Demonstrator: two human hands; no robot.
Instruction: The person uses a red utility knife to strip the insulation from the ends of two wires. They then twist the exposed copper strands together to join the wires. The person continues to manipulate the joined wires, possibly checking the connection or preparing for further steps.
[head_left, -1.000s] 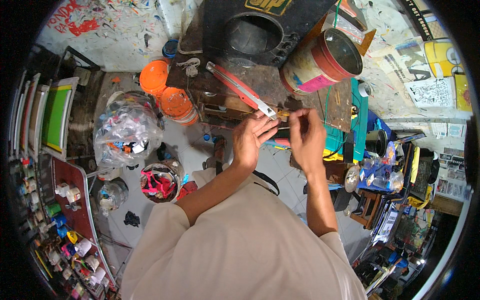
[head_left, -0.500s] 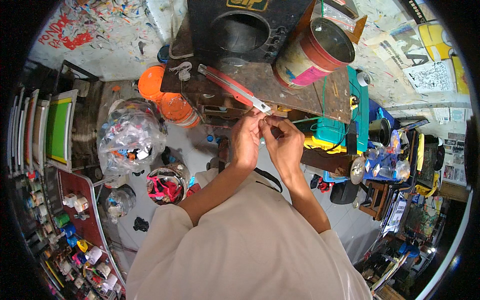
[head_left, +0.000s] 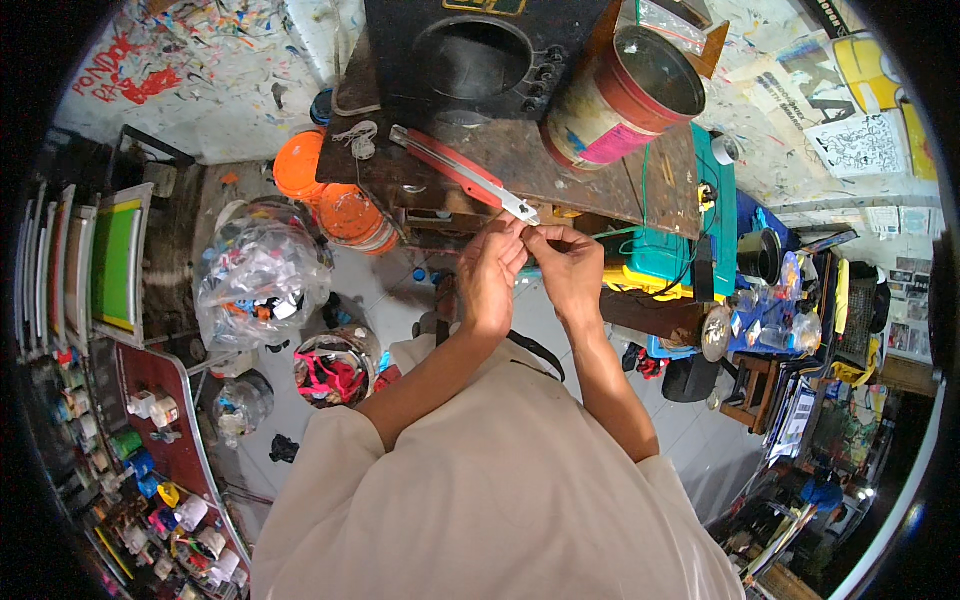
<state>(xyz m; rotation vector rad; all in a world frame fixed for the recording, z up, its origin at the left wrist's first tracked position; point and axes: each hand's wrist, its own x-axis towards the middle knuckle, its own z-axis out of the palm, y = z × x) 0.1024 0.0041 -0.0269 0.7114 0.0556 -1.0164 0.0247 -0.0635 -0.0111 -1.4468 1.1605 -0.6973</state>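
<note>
A red and silver snap-blade cutter (head_left: pixel 455 170) lies angled over the dark worktable (head_left: pixel 660 190), its head at the front edge. My left hand (head_left: pixel 488 280) has its fingers curled at and under that head, gripping it. My right hand (head_left: pixel 568 270) is closed in a pinch at the same end, against my left fingertips; what it pinches is too small to make out. A large red-rimmed can (head_left: pixel 620 100) stands just behind my hands to the right, and a white string bundle (head_left: pixel 360 140) lies left of the cutter.
A black box with a round hole (head_left: pixel 425 85) stands at the back. Orange buckets (head_left: pixel 355 215), a full plastic bag (head_left: pixel 255 280) and a bin of cloths (head_left: pixel 330 370) are at left. Teal and yellow cases (head_left: pixel 680 270) and piled items (head_left: pixel 800 330) sit at right.
My right hand has come leftward and closed at the cutter's head, meeting my left fingers. The view has shifted slightly, with the tabletop appearing higher and farther left.
</note>
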